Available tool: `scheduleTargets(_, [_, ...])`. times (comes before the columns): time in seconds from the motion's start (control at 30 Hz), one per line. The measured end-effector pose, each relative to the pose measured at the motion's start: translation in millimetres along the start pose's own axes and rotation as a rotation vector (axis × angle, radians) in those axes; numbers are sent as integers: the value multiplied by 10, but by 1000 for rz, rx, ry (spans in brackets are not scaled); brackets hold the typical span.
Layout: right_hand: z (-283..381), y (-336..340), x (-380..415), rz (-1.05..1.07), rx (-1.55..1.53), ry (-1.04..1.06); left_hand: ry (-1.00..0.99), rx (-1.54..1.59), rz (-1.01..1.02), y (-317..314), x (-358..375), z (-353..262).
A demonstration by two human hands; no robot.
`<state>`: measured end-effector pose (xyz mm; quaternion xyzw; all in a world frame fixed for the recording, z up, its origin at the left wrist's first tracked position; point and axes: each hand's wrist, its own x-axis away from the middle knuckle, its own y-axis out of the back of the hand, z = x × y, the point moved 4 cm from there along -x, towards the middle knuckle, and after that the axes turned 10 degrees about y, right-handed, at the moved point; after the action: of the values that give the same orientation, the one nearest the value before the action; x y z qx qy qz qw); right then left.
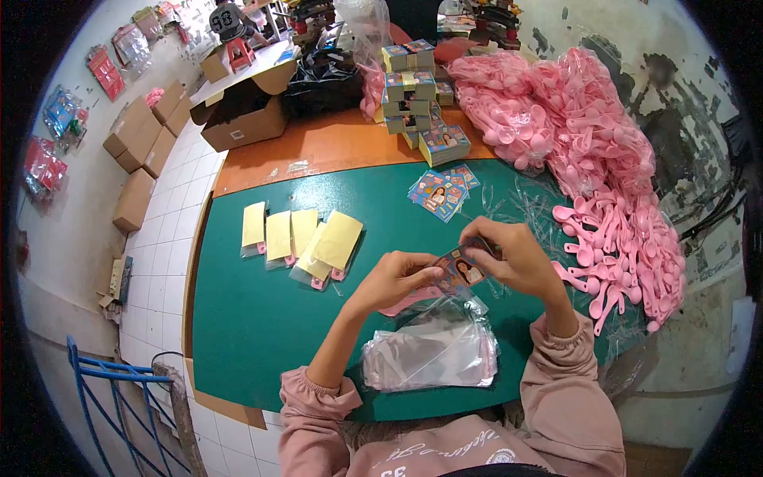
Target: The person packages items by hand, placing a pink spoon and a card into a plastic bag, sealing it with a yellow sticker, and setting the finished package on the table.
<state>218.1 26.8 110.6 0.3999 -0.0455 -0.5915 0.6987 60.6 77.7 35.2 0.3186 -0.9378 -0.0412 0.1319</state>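
Note:
A printed card (pixel 463 272) with a person's picture on it is held between my two hands above the table. My left hand (pixel 397 280) pinches its left edge, and my right hand (pixel 509 253) grips its right side with the thumb on top. Under the hands lies a stack of clear plastic bags (pixel 429 350), with a pink item (pixel 413 300) partly hidden behind them. More printed cards (pixel 439 195) lie in a loose pile beyond my hands. To the left are several filled bags (pixel 338 241) showing yellow card backs and bits of pink.
Pink plastic spoons (pixel 608 246) spread along the right side, below large bags of spoons (pixel 556 111). Banded card stacks (pixel 409 95) stand at the back on an orange surface (pixel 334 155). An open cardboard box (pixel 246 119) is at back left; another person (pixel 238 24) sits farther off.

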Motion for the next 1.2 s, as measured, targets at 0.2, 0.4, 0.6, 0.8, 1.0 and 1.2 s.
scheduleTargets(0.2, [8, 70, 90, -10, 24, -85, 12, -35, 5, -34, 3, 13])
scheduleTargets(0.4, [81, -32, 156, -1, 21, -41, -29, -66, 74, -94, 8, -24])
scheduleTargets(0.6, [-17, -225, 190, 164, 22, 41, -97, -13, 24, -197, 64, -128])
scheduleTargets(0.8, [-380, -308, 398, 116, -416, -238, 98, -367, -30, -94, 127, 57])
scheduleTargets(1.0, [-557, -217, 509, 101, -420, -492, 53, 171, 125, 88, 184, 387])
scheduleTargets(1.2, [-618, -305, 488, 97, -497, -464, 178, 373, 132, 67, 242, 337])
